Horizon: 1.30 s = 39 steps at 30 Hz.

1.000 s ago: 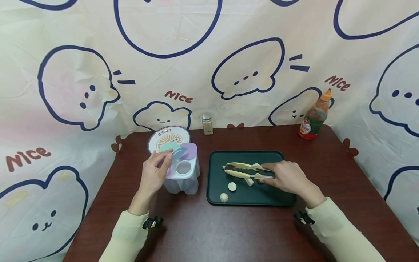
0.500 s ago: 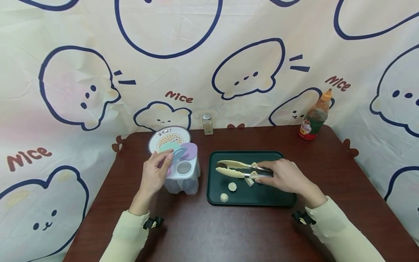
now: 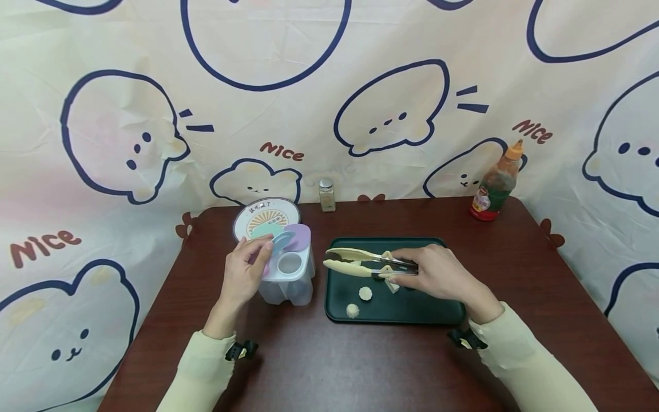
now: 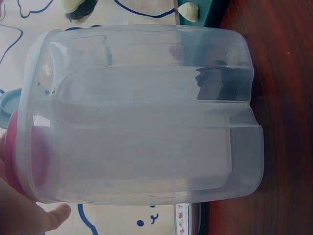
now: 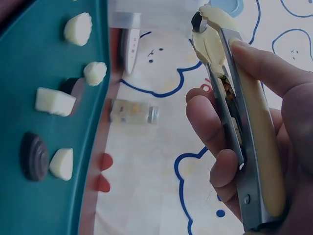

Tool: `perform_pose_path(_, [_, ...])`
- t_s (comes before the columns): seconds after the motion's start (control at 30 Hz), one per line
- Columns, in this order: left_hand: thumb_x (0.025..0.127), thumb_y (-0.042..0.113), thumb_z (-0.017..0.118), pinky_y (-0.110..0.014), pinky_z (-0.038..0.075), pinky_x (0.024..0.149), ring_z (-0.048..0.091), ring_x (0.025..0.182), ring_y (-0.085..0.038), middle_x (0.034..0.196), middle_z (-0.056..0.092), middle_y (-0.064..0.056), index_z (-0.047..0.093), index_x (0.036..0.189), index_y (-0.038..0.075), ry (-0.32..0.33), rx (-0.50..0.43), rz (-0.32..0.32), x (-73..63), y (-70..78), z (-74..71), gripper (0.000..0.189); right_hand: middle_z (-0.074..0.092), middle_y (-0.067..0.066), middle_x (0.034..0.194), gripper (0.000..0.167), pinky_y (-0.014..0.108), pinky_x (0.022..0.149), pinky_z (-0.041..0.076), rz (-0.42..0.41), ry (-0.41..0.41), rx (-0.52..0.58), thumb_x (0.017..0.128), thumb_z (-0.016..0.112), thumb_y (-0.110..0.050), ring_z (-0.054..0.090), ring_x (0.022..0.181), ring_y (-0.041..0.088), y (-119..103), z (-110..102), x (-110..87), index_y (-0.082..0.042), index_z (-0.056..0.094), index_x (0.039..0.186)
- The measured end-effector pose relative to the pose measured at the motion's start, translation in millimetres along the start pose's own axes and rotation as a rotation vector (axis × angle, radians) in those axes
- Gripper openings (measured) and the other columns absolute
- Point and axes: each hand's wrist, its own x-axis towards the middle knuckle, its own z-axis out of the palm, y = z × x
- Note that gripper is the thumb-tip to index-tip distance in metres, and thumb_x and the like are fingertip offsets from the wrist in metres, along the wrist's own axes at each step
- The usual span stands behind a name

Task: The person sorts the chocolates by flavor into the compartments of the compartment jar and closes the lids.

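Observation:
My left hand (image 3: 241, 270) pinches the raised light-blue flip lid (image 3: 281, 240) of a clear storage box (image 3: 278, 293). A round opening (image 3: 289, 263) shows in the box top; purple, green and pink lids lie around it. My right hand (image 3: 444, 271) grips pale yellow kitchen tongs (image 3: 350, 268) with metal arms. Between their tips sits a dark brown piece (image 5: 196, 22). The tongs hang over the left part of a dark green tray (image 3: 412, 310), tips pointing toward the box. On the tray lie several white pieces (image 5: 78, 29) and a dark ridged round piece (image 5: 34, 156).
A printed plate (image 3: 247, 218) stands behind the box. Near the back edge is a small spice jar (image 3: 326, 195). At the back right stands a sauce bottle (image 3: 493, 186) with an orange nozzle. A printed cloth (image 3: 391, 34) hangs behind the brown table (image 3: 329, 372).
My right hand has moved left with the tongs and the dark piece, from over the tray's middle to its left edge. My left hand stays at the blue lid.

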Motion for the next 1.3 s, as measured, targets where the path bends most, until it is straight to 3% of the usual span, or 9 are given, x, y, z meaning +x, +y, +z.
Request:
perform_pose_path(0.17, [0.094,0.023,0.064,-0.058,0.024,0.121,0.067,0.117,-0.033,0.115,0.074,-0.016,0.077,0.103,0.005,0.000,0.002,-0.003,-0.2,0.2,-0.1,0.023,0.052,-0.015,0.059,0.053,0.022,0.047,0.035,-0.022,-0.002,0.001,0.087,0.074,-0.047,0.042,0.053,0.003,-13,-2,8.6,-0.018,0.067,0.130])
perform_pose_path(0.5, [0.094,0.023,0.064,-0.058,0.024,0.121,0.067,0.118,-0.033,0.116,0.074,-0.015,0.077,0.104,0.006,-0.003,0.006,-0.004,-0.4,-0.1,-1.3,0.024,0.056,-0.016,0.061,0.054,0.022,0.047,0.037,-0.054,0.005,0.031,0.086,0.074,-0.048,0.044,0.050,0.001,-33,-2,21.9,-0.018,0.067,0.131])
perform_pose_path(0.97, [0.095,0.024,0.063,-0.059,0.024,0.121,0.066,0.118,-0.035,0.118,0.074,-0.016,0.077,0.104,0.006,-0.008,0.009,-0.006,-0.2,-0.7,-1.7,0.025,0.055,-0.015,0.060,0.050,0.020,0.045,0.033,-0.110,0.034,0.012,0.087,0.073,-0.048,0.041,0.050,0.002,-48,4,35.9,-0.019,0.068,0.127])
perform_pose_path(1.3, [0.095,0.023,0.063,-0.056,0.026,0.121,0.068,0.115,-0.033,0.115,0.075,-0.014,0.077,0.103,0.006,0.004,0.016,0.006,-1.2,-1.4,-1.2,0.024,0.060,-0.014,0.064,0.050,0.020,0.044,0.032,-0.118,0.005,-0.010,0.089,0.071,-0.049,0.040,0.048,0.001,-56,8,41.8,-0.018,0.068,0.127])
